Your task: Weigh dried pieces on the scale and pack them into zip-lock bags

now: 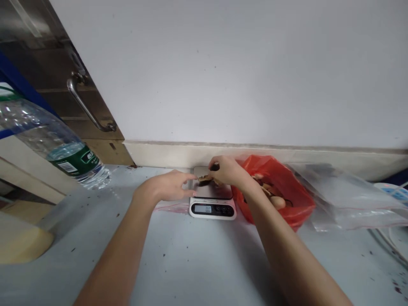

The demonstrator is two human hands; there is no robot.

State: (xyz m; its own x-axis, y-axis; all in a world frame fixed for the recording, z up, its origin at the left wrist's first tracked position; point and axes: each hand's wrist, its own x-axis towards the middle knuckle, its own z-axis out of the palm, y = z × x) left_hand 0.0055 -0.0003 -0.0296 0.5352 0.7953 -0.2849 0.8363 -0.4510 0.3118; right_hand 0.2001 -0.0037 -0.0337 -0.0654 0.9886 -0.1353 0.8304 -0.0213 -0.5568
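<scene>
A small white digital scale lies on the table, its display reading 0.0. Brown dried pieces, dark along some edges, are at its metal plate; whether they rest on it or hang just above, I cannot tell. My right hand reaches over the plate with bent fingers closed on some of these pieces. At the plate's left edge is my left hand, thumb and forefinger apart, the forefinger close to the pieces. Right of the scale, an open red plastic bag contains more brown pieces and a rounded tan one, partly hidden by my right forearm.
A large clear water bottle with a green label is at the left. Clear zip bags lie right of the red bag, near a white cable-like loop. A white wall rises directly behind, beside a metal door handle.
</scene>
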